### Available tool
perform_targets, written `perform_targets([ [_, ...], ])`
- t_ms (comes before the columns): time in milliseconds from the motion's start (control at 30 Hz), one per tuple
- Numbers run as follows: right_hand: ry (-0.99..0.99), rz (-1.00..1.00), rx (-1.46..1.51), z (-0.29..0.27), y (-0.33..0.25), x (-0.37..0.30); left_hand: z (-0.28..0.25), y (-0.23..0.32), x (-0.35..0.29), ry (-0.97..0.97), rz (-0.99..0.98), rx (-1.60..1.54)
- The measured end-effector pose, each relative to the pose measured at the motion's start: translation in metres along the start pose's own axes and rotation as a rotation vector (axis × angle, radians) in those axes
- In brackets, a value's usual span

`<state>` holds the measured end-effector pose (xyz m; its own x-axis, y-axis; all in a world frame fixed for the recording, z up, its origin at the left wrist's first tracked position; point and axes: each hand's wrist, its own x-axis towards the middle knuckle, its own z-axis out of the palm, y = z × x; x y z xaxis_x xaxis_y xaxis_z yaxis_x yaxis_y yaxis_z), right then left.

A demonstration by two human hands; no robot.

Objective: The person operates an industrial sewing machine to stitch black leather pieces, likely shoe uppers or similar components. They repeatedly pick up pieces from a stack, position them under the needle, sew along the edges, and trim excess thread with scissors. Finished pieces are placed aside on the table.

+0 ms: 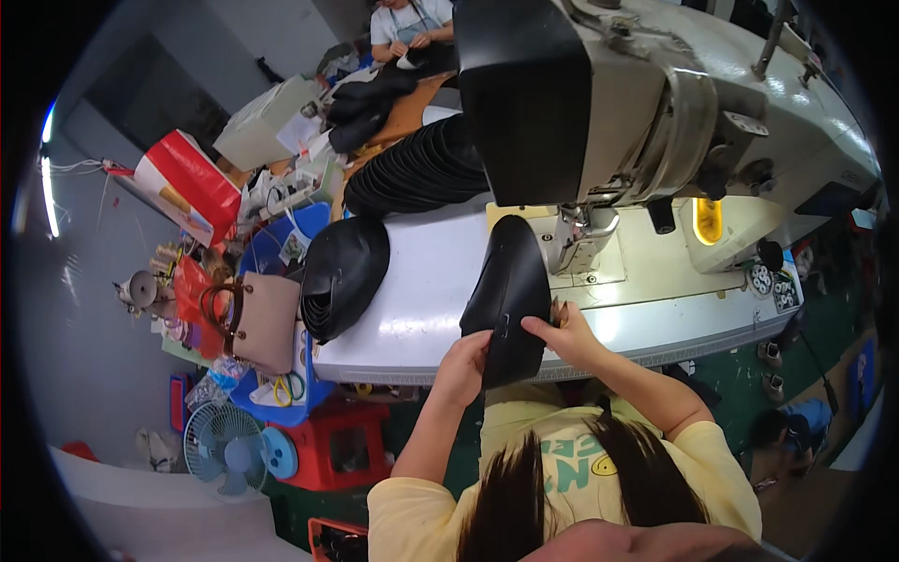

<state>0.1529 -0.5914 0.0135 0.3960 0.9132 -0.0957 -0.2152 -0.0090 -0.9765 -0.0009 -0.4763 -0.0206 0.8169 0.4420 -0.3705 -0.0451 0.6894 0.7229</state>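
Observation:
A smooth black leather-like shoe upper [510, 281] is held up in front of me, over the near edge of the white sewing table [412, 281]. My left hand [465, 363] grips its lower left edge, fingers partly hidden behind it. On the opposite edge, my right hand [571, 335] pinches the piece with the thumb on its face. Just beyond its right side is the needle and presser foot area [582, 234] of a large sewing machine [646, 112]; the upper appears apart from it. Small light marks show on the black surface near my thumb.
Left of the machine lie a long row of nested black uppers [412, 173] and a second curled stack [346, 272]. A beige handbag [265, 323], scissors [286, 389] and blue bin [314, 375] crowd the left. Bobbins [773, 281] sit at right. Another person [412, 28] works at the back.

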Motion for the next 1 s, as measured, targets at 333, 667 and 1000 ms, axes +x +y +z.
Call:
perform_targets([
  [333, 0.078, -0.109, -0.006, -0.006, 0.013, 0.007, 0.016, -0.005, 0.004, 0.076, 0.095, 0.146],
  [667, 0.123, -0.09, 0.025, -0.015, 0.043, 0.012, 0.009, -0.027, 0.011, 0.074, 0.29, 0.335],
  [1000, -0.014, -0.208, -0.244, -0.031, 0.055, 0.045, 0.003, -0.03, 0.022, 0.147, 0.388, 0.334],
])
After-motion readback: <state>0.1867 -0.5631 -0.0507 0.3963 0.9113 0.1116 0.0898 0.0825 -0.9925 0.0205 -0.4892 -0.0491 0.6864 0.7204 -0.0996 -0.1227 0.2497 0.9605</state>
